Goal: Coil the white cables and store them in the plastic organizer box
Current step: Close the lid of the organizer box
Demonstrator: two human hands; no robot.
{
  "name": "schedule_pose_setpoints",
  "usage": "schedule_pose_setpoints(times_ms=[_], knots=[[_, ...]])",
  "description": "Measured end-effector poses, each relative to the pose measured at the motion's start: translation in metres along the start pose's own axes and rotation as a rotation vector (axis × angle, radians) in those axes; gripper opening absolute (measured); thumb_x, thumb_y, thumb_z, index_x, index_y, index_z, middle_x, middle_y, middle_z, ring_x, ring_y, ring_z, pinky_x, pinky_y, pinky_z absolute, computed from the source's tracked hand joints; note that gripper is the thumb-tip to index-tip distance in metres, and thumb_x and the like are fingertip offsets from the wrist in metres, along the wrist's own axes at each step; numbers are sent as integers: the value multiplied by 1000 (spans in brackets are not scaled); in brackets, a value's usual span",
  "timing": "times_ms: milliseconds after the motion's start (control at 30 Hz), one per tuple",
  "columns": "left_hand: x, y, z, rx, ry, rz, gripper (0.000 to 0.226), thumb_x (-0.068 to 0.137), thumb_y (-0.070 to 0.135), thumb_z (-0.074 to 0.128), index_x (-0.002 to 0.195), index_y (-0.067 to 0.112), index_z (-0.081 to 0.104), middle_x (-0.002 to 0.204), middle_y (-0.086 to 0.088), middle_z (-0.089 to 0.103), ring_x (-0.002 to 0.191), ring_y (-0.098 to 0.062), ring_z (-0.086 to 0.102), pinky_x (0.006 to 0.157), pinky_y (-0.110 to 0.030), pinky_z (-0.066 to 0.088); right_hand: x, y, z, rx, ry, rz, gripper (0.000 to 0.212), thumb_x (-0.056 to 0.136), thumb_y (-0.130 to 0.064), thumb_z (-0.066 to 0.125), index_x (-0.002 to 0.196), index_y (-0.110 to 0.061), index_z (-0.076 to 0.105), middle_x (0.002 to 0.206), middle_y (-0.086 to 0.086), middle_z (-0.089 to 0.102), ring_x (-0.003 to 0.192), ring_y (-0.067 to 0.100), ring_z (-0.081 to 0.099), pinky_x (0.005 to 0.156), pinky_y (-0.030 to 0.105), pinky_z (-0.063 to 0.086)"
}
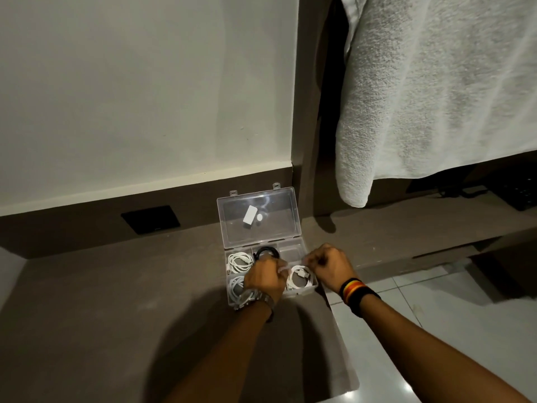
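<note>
A clear plastic organizer box [304, 292] stands open on a brown desk, its lid [279, 219] tilted back. One coiled white cable [239, 262] fills the far-left compartment and a black cable [263, 251] lies in the far-middle one. Another white coil [300, 282] lies in the near-right compartment. My left hand [266, 277], with a metal watch at the wrist, hides part of a white cable [236, 287] in the near-left compartment. My right hand [329, 264] hovers over the box's right side. Both hands are closed, each pinching a pale bit that looks like cable above the near-right coil.
A white towel [436, 97] hangs down at the right, close behind the box. A black socket plate [151, 219] sits in the back panel at the left. The desk [116, 315] ends just right of the box, with a tiled floor [450, 321] below.
</note>
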State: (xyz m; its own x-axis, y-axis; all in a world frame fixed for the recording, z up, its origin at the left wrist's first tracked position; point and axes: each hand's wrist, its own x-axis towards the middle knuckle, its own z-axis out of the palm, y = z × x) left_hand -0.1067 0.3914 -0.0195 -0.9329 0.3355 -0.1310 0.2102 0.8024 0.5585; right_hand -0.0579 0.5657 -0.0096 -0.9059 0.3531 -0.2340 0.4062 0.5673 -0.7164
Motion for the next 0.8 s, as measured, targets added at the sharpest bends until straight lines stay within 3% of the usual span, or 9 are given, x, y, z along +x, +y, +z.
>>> schedule_pose_setpoints(times_ms=[100, 167, 267, 367, 433, 533, 633, 700, 800], knots=[[3, -18, -23, -70, 213, -40, 21, 90, 17, 53, 97, 32, 67, 103, 4, 64, 82, -20, 66, 63, -33, 56, 28, -2, 1, 268, 38, 75, 20, 88, -4, 70, 79, -21, 76, 86, -1, 78, 90, 21, 74, 96, 43, 58], [13, -31, -40, -95, 359, -95, 25, 93, 13, 49, 102, 29, 67, 106, 1, 60, 85, -21, 61, 57, -28, 51, 55, -3, 6, 360, 51, 85, 31, 90, 4, 64, 81, -24, 70, 82, -5, 73, 91, 23, 69, 100, 50, 55], [37, -59, -57, -216, 436, -215, 24, 92, 8, 48, 109, 15, 64, 114, -10, 64, 98, -32, 63, 75, -40, 57, 77, -25, 9, 429, 82, 156, 24, 90, 3, 62, 96, -20, 62, 90, 2, 67, 95, 25, 62, 106, 48, 51], [59, -81, -65, -550, 329, -418, 35, 92, 6, 56, 126, 12, 56, 117, -12, 66, 96, -27, 64, 86, -36, 55, 93, -33, 19, 406, 17, 252, 36, 86, -8, 69, 120, -12, 58, 109, 8, 65, 102, 25, 63, 102, 38, 51], [66, -81, -71, -814, 235, -472, 46, 93, -2, 56, 136, 10, 47, 105, -3, 62, 81, -15, 58, 72, -24, 51, 104, -32, 29, 469, -1, 291, 47, 77, -10, 74, 120, -13, 59, 113, 11, 71, 102, 28, 68, 100, 44, 55], [68, -74, -84, -969, 147, -413, 51, 92, -5, 61, 137, 11, 45, 110, -2, 60, 82, -7, 58, 61, -14, 47, 107, -36, 36, 641, 64, 271, 46, 77, 6, 74, 113, -14, 53, 95, 6, 70, 91, 24, 67, 97, 44, 56], [54, -69, -98, -888, 157, -302, 40, 90, -7, 61, 125, 11, 57, 107, -10, 67, 84, -16, 64, 60, -16, 55, 84, -44, 19, 662, 61, 134, 41, 84, 11, 69, 113, -14, 55, 90, -2, 63, 88, 17, 63, 85, 28, 57], [34, -70, -107, -703, 99, -146, 33, 91, 1, 61, 120, 18, 59, 110, -12, 69, 82, -15, 65, 62, -18, 56, 60, -42, 3, 518, 14, -31, 38, 85, 6, 71, 116, -14, 62, 105, -2, 66, 96, 14, 65, 75, 17, 57], [1, -74, -116, -446, -139, 99, 51, 80, 21, 65, 131, 25, 57, 127, -6, 65, 102, -24, 68, 84, -32, 60, 23, -30, -17, 127, -18, -296, 47, 79, -1, 77, 121, -19, 67, 127, 1, 61, 115, 16, 60, 97, 26, 52]])
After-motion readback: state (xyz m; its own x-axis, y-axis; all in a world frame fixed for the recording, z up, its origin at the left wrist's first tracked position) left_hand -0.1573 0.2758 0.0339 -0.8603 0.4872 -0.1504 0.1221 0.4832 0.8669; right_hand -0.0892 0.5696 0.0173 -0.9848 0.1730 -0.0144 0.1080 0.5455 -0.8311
